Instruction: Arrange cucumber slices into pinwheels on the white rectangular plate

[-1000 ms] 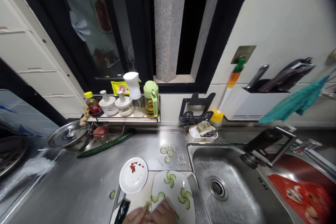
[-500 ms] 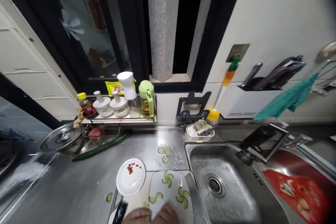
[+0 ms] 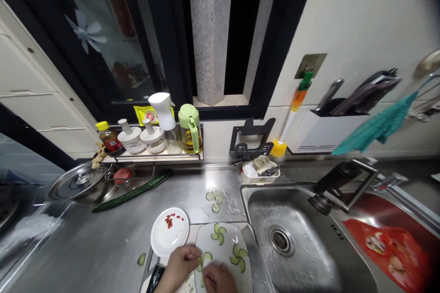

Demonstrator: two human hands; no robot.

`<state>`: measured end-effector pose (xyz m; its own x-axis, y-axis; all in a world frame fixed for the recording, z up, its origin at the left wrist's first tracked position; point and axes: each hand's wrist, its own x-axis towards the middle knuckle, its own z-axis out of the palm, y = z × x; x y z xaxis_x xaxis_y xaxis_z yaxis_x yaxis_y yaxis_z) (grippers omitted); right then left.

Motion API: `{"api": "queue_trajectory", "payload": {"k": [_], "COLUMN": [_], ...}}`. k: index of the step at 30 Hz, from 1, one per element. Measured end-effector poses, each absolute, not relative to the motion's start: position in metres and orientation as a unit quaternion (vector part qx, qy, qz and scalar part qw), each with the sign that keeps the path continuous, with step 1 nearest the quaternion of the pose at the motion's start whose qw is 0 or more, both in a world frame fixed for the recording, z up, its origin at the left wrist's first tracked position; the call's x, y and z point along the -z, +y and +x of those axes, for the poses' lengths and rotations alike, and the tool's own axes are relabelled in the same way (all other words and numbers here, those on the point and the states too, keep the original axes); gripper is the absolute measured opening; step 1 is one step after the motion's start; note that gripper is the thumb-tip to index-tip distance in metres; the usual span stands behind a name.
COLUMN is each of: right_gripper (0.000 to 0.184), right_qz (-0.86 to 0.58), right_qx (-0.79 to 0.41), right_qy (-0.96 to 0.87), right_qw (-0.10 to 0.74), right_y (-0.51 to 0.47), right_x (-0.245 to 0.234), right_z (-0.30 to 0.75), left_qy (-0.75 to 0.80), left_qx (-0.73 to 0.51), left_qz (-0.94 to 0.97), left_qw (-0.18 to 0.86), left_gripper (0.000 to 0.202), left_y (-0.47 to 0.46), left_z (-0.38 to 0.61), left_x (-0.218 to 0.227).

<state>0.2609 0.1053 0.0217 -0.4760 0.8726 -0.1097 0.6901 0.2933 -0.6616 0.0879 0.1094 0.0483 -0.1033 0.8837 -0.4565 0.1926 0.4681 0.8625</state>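
Note:
My left hand (image 3: pixel 181 265) reaches over the left edge of a white square plate (image 3: pixel 231 234), its thumb and fingertips pinched on a green cucumber slice. Beside it, over the plate's near part, my right hand (image 3: pixel 220 278) has curled fingers; what they hold is hidden. Cucumber pinwheels (image 3: pixel 217 234) lie at the plate's far side and right side, and a partial one (image 3: pixel 206 256) at the left by my fingertips. A dark cucumber piece (image 3: pixel 156 278) lies on the white cutting board (image 3: pixel 192 234) left of my left hand.
A round white plate (image 3: pixel 161 242) with red bits stands left of the square plate. Cucumber slices (image 3: pixel 215 198) and a long cucumber (image 3: pixel 132 193) lie on the steel counter behind. To the right is the sink (image 3: pixel 302 242); a condiment shelf (image 3: pixel 158 157) stands at the back.
My left hand has moved forward and up from the near edge, with a slice pinched. My right hand stays over the plate, its fingers now more curled. The view shifted slightly.

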Motion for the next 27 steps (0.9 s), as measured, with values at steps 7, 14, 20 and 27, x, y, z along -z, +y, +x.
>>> {"api": "queue_trajectory", "payload": {"k": [7,14,20,27], "right_gripper": [0.022,0.026,0.026,0.027], "right_qz": [-0.590,-0.606,-0.599,-0.586], "right_qx": [-0.283,-0.243,-0.228,-0.240], "right_qy": [-0.750,-0.751,-0.761,-0.765], "right_qw": [0.101,0.095,0.103,0.116], "right_y": [0.112,0.115,0.116,0.117], "right_x": [-0.016,-0.014,-0.009,-0.010], "right_z": [0.244,0.238,0.237,0.239], "left_qy": [0.695,0.706,0.707,0.712], "left_qx": [-0.241,-0.191,-0.174,-0.157], "left_qz": [0.493,0.534,0.555,0.573], "left_qw": [0.464,0.425,0.403,0.375], "left_gripper": [0.012,0.013,0.016,0.015], "left_y": [0.129,0.135,0.137,0.139], "left_z": [0.092,0.096,0.098,0.100], "left_x": [-0.059,-0.061,-0.061,-0.063]}}
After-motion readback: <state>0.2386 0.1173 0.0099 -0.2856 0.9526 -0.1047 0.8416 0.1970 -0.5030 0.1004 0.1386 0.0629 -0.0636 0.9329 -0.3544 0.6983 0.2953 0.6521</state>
